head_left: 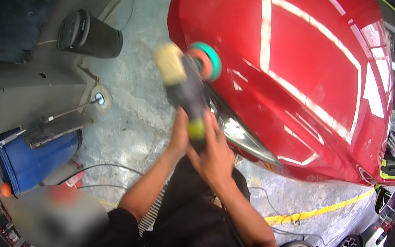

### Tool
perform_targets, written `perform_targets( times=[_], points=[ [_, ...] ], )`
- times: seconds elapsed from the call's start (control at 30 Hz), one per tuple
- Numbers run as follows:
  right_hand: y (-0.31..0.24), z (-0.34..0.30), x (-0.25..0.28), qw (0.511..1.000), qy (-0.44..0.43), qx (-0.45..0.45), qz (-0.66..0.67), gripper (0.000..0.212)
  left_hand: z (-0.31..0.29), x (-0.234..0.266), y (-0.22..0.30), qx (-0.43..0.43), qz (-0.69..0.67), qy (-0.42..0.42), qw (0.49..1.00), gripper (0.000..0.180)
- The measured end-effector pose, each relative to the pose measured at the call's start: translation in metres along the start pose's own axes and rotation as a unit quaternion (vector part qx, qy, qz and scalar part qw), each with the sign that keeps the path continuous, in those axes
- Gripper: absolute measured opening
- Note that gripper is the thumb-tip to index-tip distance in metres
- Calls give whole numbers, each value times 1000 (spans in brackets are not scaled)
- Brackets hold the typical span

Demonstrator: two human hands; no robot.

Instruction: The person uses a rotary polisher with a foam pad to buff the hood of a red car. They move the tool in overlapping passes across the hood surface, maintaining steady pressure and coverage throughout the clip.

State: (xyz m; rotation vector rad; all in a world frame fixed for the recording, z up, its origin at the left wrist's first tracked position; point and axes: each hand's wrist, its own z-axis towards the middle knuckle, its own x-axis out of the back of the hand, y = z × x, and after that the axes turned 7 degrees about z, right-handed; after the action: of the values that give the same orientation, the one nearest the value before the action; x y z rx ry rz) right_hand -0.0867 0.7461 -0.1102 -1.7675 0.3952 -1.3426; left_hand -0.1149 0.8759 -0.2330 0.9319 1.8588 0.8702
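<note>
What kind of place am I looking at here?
Most likely a car detailing or body workshop. A glossy red car fills the view, and both hands, left hand and right hand, hold a polishing machine at its edge. A blue barrel and cables lie on the concrete floor.

Concrete floor (pixel 127 112) is patchy grey with a yellow line (pixel 318 211) across it. Blue barrel (pixel 31 159) and black bin (pixel 90 34) on the left, cables (pixel 108 166) trailing, bright ceiling strips reflecting overhead.
</note>
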Motion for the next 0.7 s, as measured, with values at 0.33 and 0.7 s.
perform_targets(
  times=[0.33, 0.7],
  points=[
    [20, -56, -3, 997, -2, -79, 21, 107, -34, -30, 14, 1, -29, -61, 998, 69],
    [66, -194, 43, 971, 164, -118, 129, 116, -119, -130, -18, 84, 158, -188, 966, 74]
  ],
)
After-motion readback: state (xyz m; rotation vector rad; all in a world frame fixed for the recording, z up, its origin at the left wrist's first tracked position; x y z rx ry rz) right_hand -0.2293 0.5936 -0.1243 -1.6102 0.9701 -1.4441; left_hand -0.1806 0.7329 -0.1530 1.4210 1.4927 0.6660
